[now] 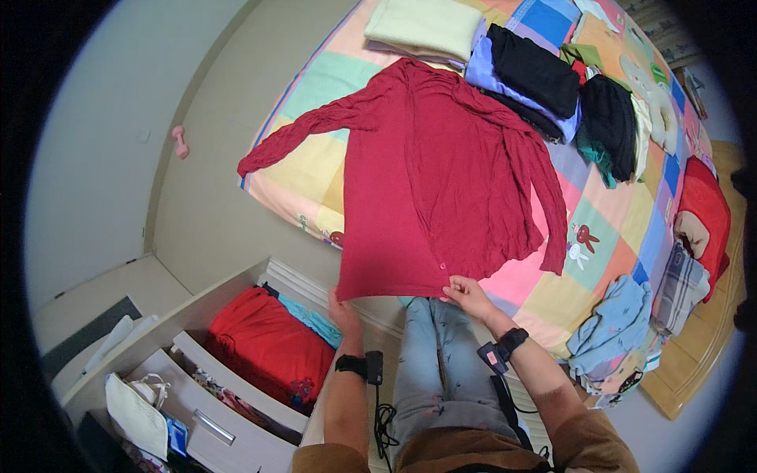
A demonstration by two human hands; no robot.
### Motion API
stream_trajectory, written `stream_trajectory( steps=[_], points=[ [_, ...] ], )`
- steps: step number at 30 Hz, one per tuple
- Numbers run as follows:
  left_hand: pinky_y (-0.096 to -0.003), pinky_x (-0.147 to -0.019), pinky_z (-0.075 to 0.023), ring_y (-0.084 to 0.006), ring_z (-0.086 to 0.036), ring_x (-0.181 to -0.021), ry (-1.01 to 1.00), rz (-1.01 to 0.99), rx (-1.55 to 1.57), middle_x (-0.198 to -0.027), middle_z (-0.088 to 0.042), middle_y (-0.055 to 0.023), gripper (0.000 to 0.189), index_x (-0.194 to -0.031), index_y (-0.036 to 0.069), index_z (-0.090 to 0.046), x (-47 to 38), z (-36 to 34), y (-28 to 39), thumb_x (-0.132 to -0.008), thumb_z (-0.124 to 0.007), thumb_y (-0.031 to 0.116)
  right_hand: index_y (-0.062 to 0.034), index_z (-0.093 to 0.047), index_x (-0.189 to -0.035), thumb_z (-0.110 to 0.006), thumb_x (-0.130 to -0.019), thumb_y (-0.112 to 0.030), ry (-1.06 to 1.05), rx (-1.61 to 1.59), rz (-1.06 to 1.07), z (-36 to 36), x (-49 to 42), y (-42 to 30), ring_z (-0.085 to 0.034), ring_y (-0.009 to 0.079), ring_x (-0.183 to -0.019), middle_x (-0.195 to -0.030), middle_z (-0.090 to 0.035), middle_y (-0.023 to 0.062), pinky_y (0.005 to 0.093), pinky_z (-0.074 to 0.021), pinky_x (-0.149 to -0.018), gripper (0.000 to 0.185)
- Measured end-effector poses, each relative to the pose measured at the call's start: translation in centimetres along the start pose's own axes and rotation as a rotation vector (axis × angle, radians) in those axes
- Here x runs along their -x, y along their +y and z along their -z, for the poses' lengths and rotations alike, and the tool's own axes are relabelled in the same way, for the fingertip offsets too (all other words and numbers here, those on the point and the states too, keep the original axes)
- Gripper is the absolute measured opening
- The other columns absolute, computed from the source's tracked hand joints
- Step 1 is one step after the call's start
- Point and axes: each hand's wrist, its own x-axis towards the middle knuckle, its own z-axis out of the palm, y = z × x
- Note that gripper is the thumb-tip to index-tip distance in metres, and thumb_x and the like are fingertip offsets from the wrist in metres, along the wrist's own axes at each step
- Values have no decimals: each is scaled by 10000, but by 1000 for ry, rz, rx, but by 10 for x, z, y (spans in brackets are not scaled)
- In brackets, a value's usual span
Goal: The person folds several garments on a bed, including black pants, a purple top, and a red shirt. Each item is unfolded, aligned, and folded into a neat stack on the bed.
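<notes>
A crimson long-sleeved cardigan (384, 195) lies spread over the bed's near corner, its collar pointing away from me. One sleeve stretches out to the left; the other hangs down along the right. Its left front panel is pulled taut towards me past the mattress edge. My left hand (345, 311) grips the hem at the panel's lower left corner. The opposite corner, just below a small button (442, 266), is pinched in my right hand (470, 295). Wrinkles cover the right half, which rests on the bed.
The patchwork bedspread (313, 88) bears folded cream cloth (426, 26), folded black clothes (532, 71) and a crumpled light-blue garment (615, 319). At lower left, an open drawer (236, 408) adjoins red clothing (266, 337). A pink dumbbell (180, 142) lies on the floor.
</notes>
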Motion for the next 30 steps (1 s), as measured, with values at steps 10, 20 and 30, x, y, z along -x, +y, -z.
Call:
stream_trajectory(
  steps=[10, 20, 30],
  points=[
    [-475, -733, -501, -429, -636, -813, -54, -133, -171, -837, -649, -216, 242, -1138, 62, -581, 7, -15, 17, -932, -465, 115, -80, -477, -715, -689, -878, -93, 291, 356, 216, 21, 0, 29, -413, 48, -641, -647, -416, -83, 268, -333, -541, 268],
    [-482, -1019, -362, -418, -480, -1138, -110, -438, -531, -1151, -549, -210, 534, -1229, 46, -525, -18, -27, 63, -709, -586, -61, -35, -547, -804, -699, -823, -70, 286, 442, 393, 24, -6, 33, -481, 88, -632, -676, -503, 4, 283, -406, -569, 157],
    [-363, -941, -432, -253, -565, -1054, -206, 69, -84, -1113, -606, -138, 425, -1197, -16, -550, -65, -66, 55, -793, -671, 40, -24, -669, -977, -749, -861, -199, 248, 412, 36, 29, -37, 31, -591, 100, -708, -800, -657, 52, 276, -485, -628, 225]
  ],
)
